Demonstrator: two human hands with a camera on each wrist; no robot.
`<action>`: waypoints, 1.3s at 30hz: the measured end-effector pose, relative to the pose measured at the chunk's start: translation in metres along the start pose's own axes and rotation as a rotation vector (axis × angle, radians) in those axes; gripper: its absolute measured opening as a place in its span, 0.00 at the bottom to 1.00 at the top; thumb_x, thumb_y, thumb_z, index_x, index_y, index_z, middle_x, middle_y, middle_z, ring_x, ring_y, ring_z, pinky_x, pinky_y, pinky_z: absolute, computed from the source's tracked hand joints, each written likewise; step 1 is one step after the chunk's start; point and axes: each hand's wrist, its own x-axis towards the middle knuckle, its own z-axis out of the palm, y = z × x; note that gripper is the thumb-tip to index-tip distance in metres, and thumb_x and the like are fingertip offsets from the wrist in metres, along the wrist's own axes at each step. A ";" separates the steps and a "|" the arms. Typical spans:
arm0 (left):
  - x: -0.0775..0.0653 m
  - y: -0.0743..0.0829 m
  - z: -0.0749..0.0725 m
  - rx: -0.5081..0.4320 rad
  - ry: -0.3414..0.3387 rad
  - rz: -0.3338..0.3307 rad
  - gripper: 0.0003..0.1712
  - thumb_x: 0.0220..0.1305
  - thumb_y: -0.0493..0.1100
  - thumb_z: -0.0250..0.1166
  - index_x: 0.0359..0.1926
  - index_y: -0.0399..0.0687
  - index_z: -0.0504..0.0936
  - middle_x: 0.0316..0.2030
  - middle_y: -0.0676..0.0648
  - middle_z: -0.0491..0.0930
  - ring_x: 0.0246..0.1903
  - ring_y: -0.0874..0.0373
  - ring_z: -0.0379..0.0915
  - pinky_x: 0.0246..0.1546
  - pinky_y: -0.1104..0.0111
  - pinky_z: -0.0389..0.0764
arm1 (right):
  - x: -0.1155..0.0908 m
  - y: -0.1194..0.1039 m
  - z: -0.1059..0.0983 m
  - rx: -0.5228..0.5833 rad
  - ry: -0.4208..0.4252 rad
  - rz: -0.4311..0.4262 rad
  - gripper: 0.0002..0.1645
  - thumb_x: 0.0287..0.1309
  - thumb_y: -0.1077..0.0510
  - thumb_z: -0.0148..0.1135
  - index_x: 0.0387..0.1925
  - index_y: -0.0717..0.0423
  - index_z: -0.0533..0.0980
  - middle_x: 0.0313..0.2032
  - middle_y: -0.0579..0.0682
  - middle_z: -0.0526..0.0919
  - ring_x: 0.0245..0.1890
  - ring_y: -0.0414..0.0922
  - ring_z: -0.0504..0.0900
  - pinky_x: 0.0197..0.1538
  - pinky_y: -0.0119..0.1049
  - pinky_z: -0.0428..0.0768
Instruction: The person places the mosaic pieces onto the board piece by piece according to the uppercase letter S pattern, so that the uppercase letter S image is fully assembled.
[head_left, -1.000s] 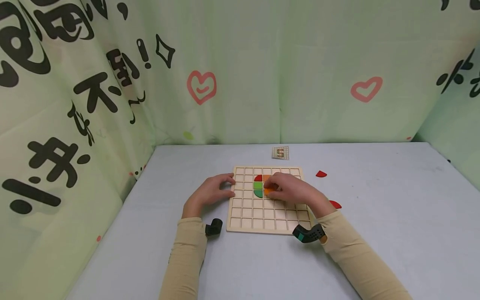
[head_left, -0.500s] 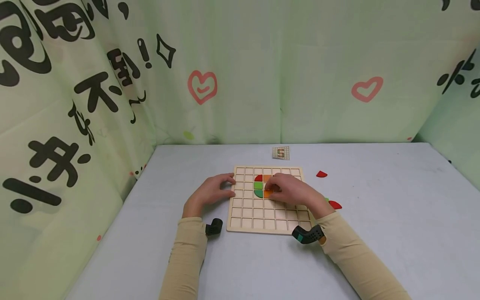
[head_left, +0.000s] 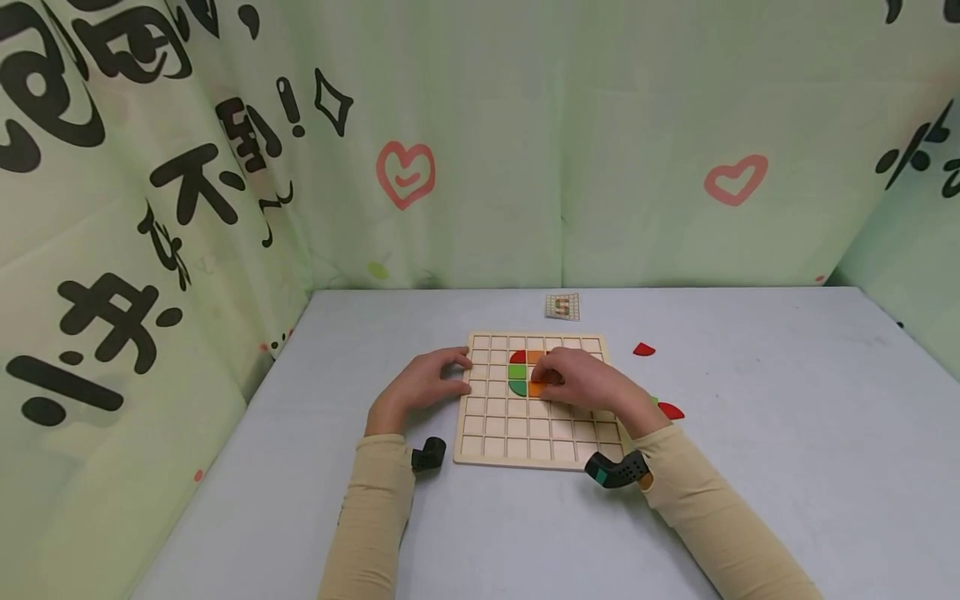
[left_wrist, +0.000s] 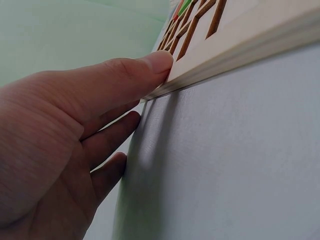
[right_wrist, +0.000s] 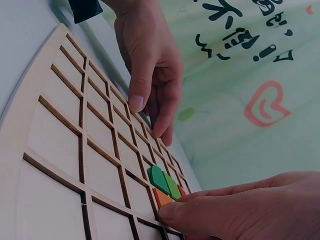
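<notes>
A wooden grid board (head_left: 517, 429) lies flat on the table. Set in its upper cells are a red quarter-round tile (head_left: 519, 357), a light green square tile (head_left: 517, 372), a dark green rounded tile (head_left: 517, 387) and orange tiles (head_left: 535, 357). My left hand (head_left: 422, 382) rests against the board's left edge, thumb on the rim, fingers loosely spread. Over the coloured tiles, my right hand (head_left: 581, 377) has its thumb and forefinger curved around the lower orange tile (right_wrist: 162, 198); the thumb touches it. The right hand hides neighbouring cells and part of that tile.
Right of the board lie a red tile (head_left: 643, 349) and another red tile (head_left: 670, 411), the latter beside a partly hidden green piece. A small printed grid card (head_left: 562, 307) lies behind the board. Printed curtains (head_left: 480, 242) stand along the table's back and left.
My right hand and its fingertips have shifted very slightly at the orange tile. A sliver of green now shows beside the red tile near the right wrist. My left hand has stayed still.
</notes>
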 end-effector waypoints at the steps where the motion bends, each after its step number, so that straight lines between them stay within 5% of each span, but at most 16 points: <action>1: 0.000 0.000 0.000 0.004 0.000 0.002 0.19 0.63 0.42 0.70 0.54 0.44 0.81 0.72 0.47 0.68 0.75 0.48 0.58 0.76 0.56 0.61 | 0.000 0.000 0.000 -0.002 0.002 0.001 0.10 0.61 0.61 0.68 0.44 0.58 0.82 0.39 0.49 0.83 0.38 0.44 0.76 0.45 0.38 0.79; 29: -0.001 0.003 0.001 -0.006 -0.002 -0.020 0.19 0.63 0.41 0.71 0.54 0.44 0.81 0.73 0.48 0.67 0.75 0.49 0.57 0.76 0.57 0.60 | -0.002 0.002 -0.002 0.022 0.012 0.023 0.09 0.61 0.60 0.68 0.43 0.57 0.83 0.39 0.49 0.83 0.38 0.44 0.76 0.45 0.37 0.79; 39: -0.001 0.001 0.001 -0.004 -0.004 -0.018 0.20 0.63 0.42 0.71 0.55 0.44 0.81 0.73 0.48 0.67 0.75 0.49 0.57 0.76 0.56 0.60 | -0.016 0.024 -0.028 0.095 0.073 0.150 0.16 0.65 0.59 0.64 0.52 0.61 0.80 0.44 0.53 0.83 0.44 0.48 0.78 0.50 0.44 0.80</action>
